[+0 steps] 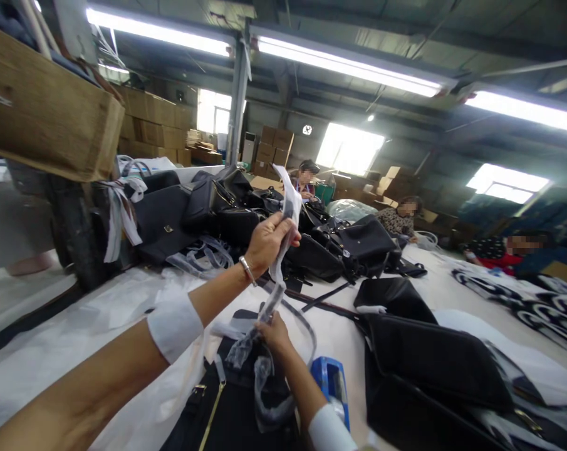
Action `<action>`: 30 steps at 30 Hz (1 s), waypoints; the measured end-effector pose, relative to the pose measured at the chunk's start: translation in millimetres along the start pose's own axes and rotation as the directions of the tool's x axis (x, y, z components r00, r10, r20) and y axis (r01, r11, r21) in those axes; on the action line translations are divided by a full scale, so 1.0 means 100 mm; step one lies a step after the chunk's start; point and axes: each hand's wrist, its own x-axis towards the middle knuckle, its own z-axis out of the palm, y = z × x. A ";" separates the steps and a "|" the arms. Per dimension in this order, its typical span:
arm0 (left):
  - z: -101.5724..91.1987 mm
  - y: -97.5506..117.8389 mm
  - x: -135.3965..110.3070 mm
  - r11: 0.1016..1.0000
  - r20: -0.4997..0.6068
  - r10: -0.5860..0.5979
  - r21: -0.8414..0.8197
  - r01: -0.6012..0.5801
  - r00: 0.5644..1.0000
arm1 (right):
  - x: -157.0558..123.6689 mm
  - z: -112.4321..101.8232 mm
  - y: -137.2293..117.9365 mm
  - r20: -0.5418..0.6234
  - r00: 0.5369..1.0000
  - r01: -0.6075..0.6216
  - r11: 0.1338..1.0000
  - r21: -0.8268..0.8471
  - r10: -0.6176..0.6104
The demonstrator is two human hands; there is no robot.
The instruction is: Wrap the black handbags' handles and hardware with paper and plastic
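The left hand (270, 241), at the middle of the frame, is closed around a pale, film-like strip (290, 203), whose end sticks up above the fist. Just below, the right hand (274, 332) pinches the same strip lower down; gripping it at two heights seems to hold the length between them stretched out. Beneath, at bottom centre, a black bag (236, 416) lies with its gold zip facing up, perhaps so its top is within reach. A film-covered loop (262, 382) rests on it, the film presumably guarding the surface. Right of the bag, a blue object (332, 382) sits on the white tabletop (346, 332), seemingly handy. Farther out, black bags (368, 244) are heaped across the centre.
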 end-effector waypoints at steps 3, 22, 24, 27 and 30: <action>0.03 -0.56 -0.27 0.982 0.123 -0.141 0.143 0.124 0.982 | -0.07 -0.22 -0.07 -0.116 0.993 -0.003 1.000 -0.031 -0.001; -1.20 -0.57 -1.97 0.744 0.110 -0.554 0.511 0.431 0.825 | -1.51 -0.52 -0.36 0.517 0.767 0.582 0.752 -0.309 -0.381; -1.31 -0.34 -2.39 0.694 0.030 -0.600 0.516 0.502 0.799 | -1.46 -0.47 -0.20 0.557 0.744 0.604 0.729 -0.322 -0.370; -1.18 -0.06 -3.08 0.609 -0.062 -0.720 0.420 0.673 0.691 | -1.29 -0.43 0.07 0.533 0.756 0.606 0.714 -0.351 -0.380; -0.95 0.01 -3.46 0.674 0.005 -0.708 0.304 0.673 0.706 | -1.11 -0.33 0.18 0.503 0.767 0.619 0.669 -0.412 -0.399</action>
